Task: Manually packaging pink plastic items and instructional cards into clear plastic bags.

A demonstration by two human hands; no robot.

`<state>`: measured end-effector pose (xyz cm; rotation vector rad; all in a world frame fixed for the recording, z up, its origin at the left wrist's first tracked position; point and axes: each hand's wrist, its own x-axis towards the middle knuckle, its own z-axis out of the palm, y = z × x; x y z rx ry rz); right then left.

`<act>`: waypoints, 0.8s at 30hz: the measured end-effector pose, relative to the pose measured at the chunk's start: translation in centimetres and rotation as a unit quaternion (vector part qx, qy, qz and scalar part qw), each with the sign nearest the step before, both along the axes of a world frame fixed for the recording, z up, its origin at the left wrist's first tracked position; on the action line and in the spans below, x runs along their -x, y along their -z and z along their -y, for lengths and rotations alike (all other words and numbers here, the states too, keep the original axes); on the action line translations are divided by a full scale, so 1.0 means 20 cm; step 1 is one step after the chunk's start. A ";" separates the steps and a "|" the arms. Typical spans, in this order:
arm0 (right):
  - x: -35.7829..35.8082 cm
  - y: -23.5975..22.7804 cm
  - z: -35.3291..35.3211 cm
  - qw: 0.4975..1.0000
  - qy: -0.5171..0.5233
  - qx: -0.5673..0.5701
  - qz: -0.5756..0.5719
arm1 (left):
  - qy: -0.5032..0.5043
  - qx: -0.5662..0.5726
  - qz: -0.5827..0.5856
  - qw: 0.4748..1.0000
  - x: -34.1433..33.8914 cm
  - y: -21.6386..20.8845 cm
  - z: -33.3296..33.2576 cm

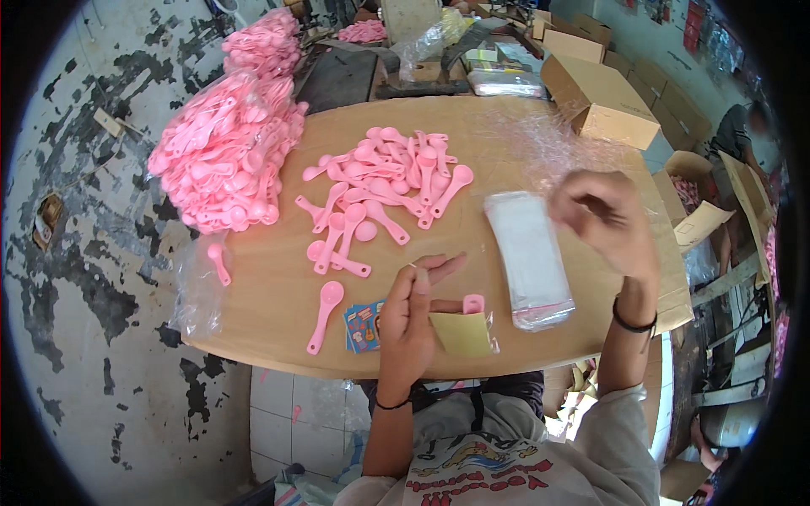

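Note:
My left hand is near the front edge of the table, holding a small clear plastic bag. A yellow card shows in that bag, and the hole end of a pink spoon sticks up at its top, beside a fingertip. To the left of this hand lie small blue printed cards, partly covered by it. My right hand is raised at the right edge of a stack of clear bags. Its fingers are curled and slightly blurred; anything between them is hidden.
A loose heap of pink measuring spoons spreads over the table's middle. One single spoon lies nearer me. Bundled spoons rise high at the left. Crumpled clear film and an open carton are at the back right.

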<state>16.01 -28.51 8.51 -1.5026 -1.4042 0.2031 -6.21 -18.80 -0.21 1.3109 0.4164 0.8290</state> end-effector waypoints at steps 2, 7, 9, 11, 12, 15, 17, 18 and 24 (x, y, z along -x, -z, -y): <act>-0.18 -0.01 0.20 0.978 -0.194 0.006 -0.082 | 0.026 0.034 0.041 0.998 -0.01 0.01 -0.03; -0.65 0.59 0.35 0.819 0.362 0.076 0.439 | 0.024 0.012 0.008 1.000 -0.05 0.01 -0.05; -0.55 0.54 0.33 0.883 0.381 0.029 0.273 | 0.001 -0.009 0.001 1.000 -0.07 0.05 -0.08; -0.37 0.44 0.31 0.915 0.394 -0.003 0.089 | -0.012 -0.023 -0.018 1.000 -0.06 0.07 -0.06; -0.29 0.38 0.31 0.941 0.336 -0.006 0.048 | 0.012 0.005 0.001 1.000 -0.07 0.06 -0.05; 0.03 0.30 0.15 0.990 0.121 0.030 -0.062 | 0.028 0.024 0.038 0.999 -0.14 0.03 -0.04; 0.22 0.27 0.06 0.991 -0.024 0.110 -0.070 | 0.024 0.021 0.053 0.998 -0.16 0.03 -0.02; 0.26 0.30 0.04 0.991 -0.030 0.109 -0.073 | 0.009 -0.022 0.048 0.999 -0.17 0.05 -0.02; 0.29 0.41 -0.05 0.970 -0.040 0.084 -0.224 | 0.084 0.047 -0.021 0.995 -0.11 0.06 -0.05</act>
